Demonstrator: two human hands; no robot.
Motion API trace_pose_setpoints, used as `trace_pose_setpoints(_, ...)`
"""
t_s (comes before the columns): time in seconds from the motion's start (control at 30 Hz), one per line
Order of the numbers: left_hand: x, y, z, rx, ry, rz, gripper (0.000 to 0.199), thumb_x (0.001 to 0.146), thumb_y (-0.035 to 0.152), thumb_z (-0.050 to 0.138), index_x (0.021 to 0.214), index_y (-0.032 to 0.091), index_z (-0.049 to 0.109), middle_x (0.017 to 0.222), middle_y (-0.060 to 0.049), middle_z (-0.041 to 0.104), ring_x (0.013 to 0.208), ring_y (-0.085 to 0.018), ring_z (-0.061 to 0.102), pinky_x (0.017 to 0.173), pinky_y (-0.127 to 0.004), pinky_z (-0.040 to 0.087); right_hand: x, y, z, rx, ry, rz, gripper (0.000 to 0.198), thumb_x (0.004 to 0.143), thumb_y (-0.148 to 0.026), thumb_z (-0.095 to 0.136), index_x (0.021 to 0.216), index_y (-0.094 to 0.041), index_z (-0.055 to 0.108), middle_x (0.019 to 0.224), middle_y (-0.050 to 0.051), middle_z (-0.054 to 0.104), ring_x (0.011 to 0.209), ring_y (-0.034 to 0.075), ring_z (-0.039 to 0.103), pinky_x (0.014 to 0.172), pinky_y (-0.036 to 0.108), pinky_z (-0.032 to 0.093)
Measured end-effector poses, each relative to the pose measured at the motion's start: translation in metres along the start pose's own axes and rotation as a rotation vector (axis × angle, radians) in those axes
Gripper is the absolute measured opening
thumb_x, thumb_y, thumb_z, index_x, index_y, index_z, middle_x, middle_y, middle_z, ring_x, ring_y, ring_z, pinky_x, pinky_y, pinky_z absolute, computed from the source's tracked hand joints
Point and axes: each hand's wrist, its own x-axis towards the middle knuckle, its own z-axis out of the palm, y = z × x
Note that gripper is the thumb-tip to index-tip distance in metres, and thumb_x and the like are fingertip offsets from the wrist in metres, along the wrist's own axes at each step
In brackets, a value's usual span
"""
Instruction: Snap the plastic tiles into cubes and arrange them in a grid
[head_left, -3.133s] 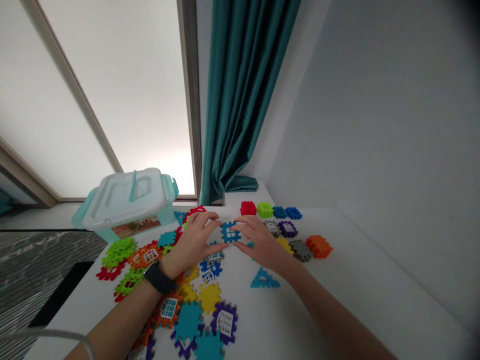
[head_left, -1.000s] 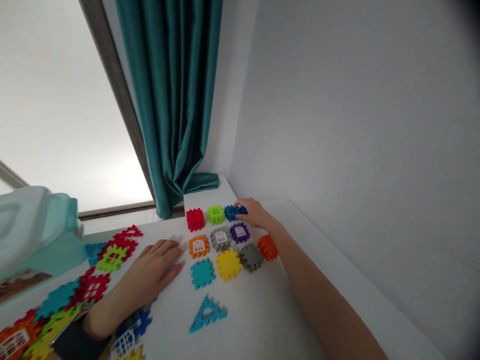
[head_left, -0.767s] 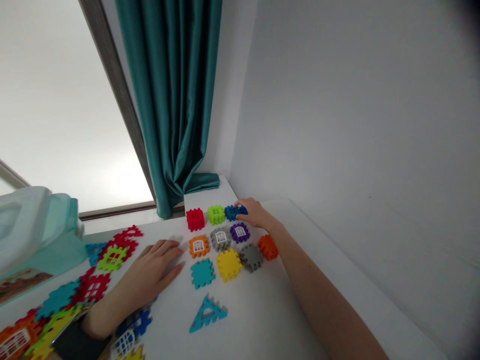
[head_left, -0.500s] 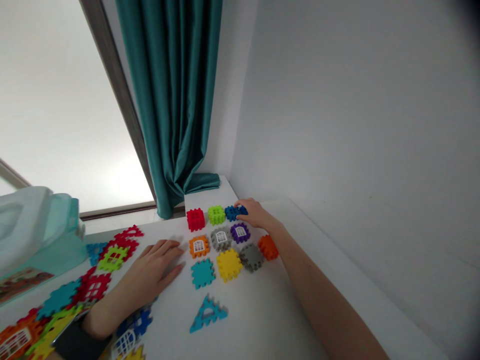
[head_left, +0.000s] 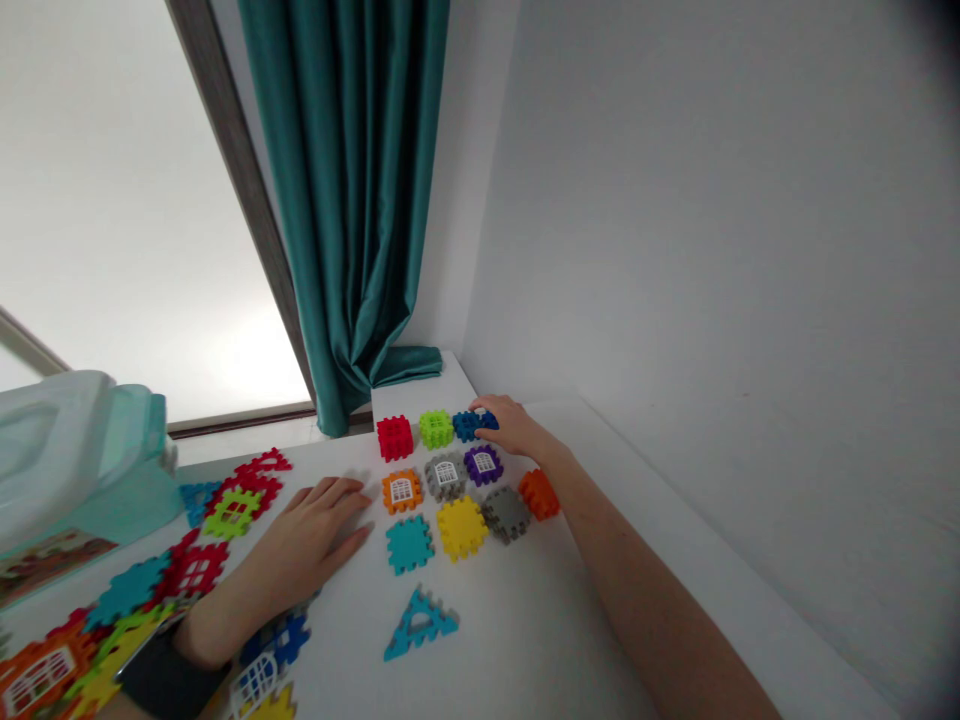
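At the far right of the sorted rows, my right hand (head_left: 511, 425) has its fingers closed around dark blue interlocking tiles (head_left: 465, 427). My left hand (head_left: 321, 528) lies flat on the white table, fingers stretched out, holding nothing. Just right of its fingertips is an orange tile with a white window (head_left: 403, 491). Beside the blue tiles stand a lime green stack (head_left: 436, 429) and a red stack (head_left: 395, 438). Nearer me lie a grey window tile (head_left: 446, 476), a purple window tile (head_left: 483, 465), a turquoise tile (head_left: 410, 545), a yellow tile (head_left: 462, 529) and a grey tile (head_left: 506, 514).
An orange stack (head_left: 539, 494) sits by my right forearm. A blue triangle piece (head_left: 421, 624) lies near the front. At left, several mixed tiles (head_left: 131, 590) spread beside a turquoise plastic box (head_left: 124, 475). A green curtain (head_left: 345, 200) hangs behind; a wall (head_left: 690, 250) borders the right.
The view has shifted slightly, so everything appears a little further right. Both hands keep their places; my right hand stays on the blue tiles.
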Motion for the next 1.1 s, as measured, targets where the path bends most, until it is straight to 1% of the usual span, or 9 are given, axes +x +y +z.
trace_pose_setpoints(0.2,0.0,0.001,0.0,0.001,-0.002,0.005,0.033,0.099,0.037,0.05,0.125,0.025,0.066,0.136,-0.01,0.063,0.126,-0.031,0.057,0.101,-0.047,0.05,-0.004,-0.011,-0.004,-0.004,0.003,-0.025,0.032,0.084,-0.024,0.072,0.116,-0.023,0.069,0.127,0.009,0.069,0.118,0.029,0.06,0.101,0.043,0.044)
trace_pose_setpoints(0.43,-0.001,0.003,-0.005,0.007,0.006,0.027,0.032,0.098,0.034,0.052,0.126,0.025,0.065,0.137,-0.009,0.062,0.129,-0.029,0.055,0.104,-0.045,0.049,-0.014,-0.031,-0.008,0.001,0.008,-0.058,0.033,0.086,-0.023,0.069,0.119,-0.021,0.068,0.129,0.009,0.069,0.121,0.028,0.06,0.103,0.042,0.043)
trace_pose_setpoints(0.57,-0.003,0.0,-0.005,0.0,0.005,0.069,0.033,0.1,0.035,0.051,0.128,0.025,0.064,0.137,-0.01,0.062,0.128,-0.029,0.057,0.106,-0.045,0.048,-0.02,-0.044,-0.01,0.012,0.025,-0.084,0.033,0.086,-0.022,0.068,0.118,-0.02,0.068,0.127,0.01,0.07,0.119,0.028,0.061,0.105,0.042,0.043)
trace_pose_setpoints(0.67,-0.003,-0.001,-0.006,0.003,0.019,0.093,0.033,0.1,0.035,0.051,0.127,0.024,0.063,0.138,-0.01,0.062,0.127,-0.028,0.057,0.105,-0.043,0.049,-0.026,-0.055,-0.01,0.021,0.041,-0.113,0.033,0.087,-0.022,0.067,0.119,-0.019,0.068,0.128,0.011,0.07,0.12,0.027,0.061,0.106,0.043,0.043)
trace_pose_setpoints(0.8,-0.002,0.004,-0.017,0.007,0.023,0.126,0.031,0.1,0.035,0.049,0.125,0.023,0.063,0.133,-0.011,0.064,0.12,-0.027,0.061,0.101,-0.041,0.05,-0.036,-0.073,-0.005,0.035,0.063,-0.161,0.03,0.088,-0.023,0.066,0.118,-0.018,0.068,0.129,0.013,0.069,0.122,0.027,0.06,0.109,0.044,0.041)
trace_pose_setpoints(0.9,-0.003,0.007,-0.029,-0.004,0.001,0.136,0.027,0.099,0.032,0.051,0.12,0.023,0.065,0.123,-0.009,0.069,0.112,-0.026,0.064,0.097,-0.039,0.051,-0.044,-0.091,-0.001,0.039,0.068,-0.19,0.028,0.089,-0.023,0.065,0.117,-0.019,0.069,0.128,0.013,0.069,0.121,0.028,0.06,0.11,0.047,0.04)
trace_pose_setpoints(1.0,-0.004,0.008,-0.039,-0.049,0.009,0.16,0.027,0.101,0.034,0.049,0.12,0.023,0.065,0.123,-0.008,0.068,0.108,-0.024,0.066,0.096,-0.037,0.05,-0.053,-0.11,0.004,0.042,0.055,-0.221,0.03,0.089,-0.022,0.064,0.118,-0.02,0.068,0.128,0.012,0.068,0.121,0.027,0.059,0.109,0.048,0.04)
trace_pose_setpoints(1.1,-0.005,0.008,-0.046,-0.045,-0.005,0.153,0.029,0.101,0.034,0.048,0.121,0.023,0.065,0.123,-0.008,0.068,0.108,-0.024,0.066,0.097,-0.039,0.049,-0.06,-0.129,0.008,0.046,0.031,-0.253,0.03,0.089,-0.022,0.064,0.119,-0.019,0.067,0.127,0.012,0.068,0.122,0.028,0.058,0.109,0.047,0.041)
